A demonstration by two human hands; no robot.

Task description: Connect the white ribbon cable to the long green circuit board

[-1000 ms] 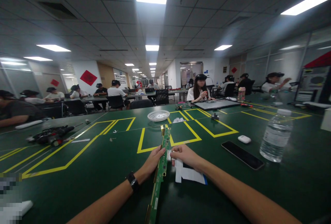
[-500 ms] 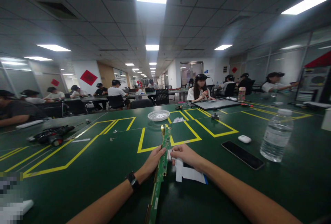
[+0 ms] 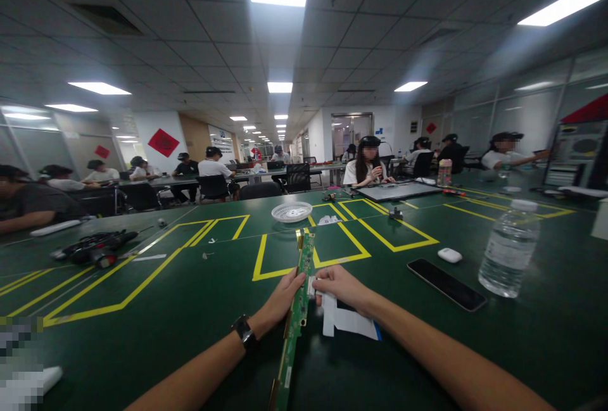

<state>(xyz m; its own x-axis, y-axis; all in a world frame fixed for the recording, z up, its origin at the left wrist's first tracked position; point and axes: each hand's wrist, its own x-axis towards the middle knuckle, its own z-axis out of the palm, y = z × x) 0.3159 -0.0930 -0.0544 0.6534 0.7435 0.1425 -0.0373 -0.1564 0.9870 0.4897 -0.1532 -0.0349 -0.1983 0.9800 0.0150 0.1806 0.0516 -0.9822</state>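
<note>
A long, narrow green circuit board (image 3: 295, 319) stands out toward the far side of the table, tilted, its near end at the bottom of the view. My left hand (image 3: 284, 292) is closed around the board's left edge, thumb on its face. At the board's right edge, my right hand (image 3: 342, 285) pinches the end of a white flat ribbon cable (image 3: 351, 320) beside a connector. The cable is folded, hangs below the fingers and has a blue tip. Whether its end sits inside the connector is hidden by my fingertips.
On the green table (image 3: 199, 347) lie a black phone (image 3: 446, 284), a white earbud case (image 3: 449, 255) and a water bottle (image 3: 509, 249) to the right. A clear round dish (image 3: 291, 211) is ahead. A dark power tool (image 3: 97, 247) lies left. A co-worker (image 3: 365, 167) sits across.
</note>
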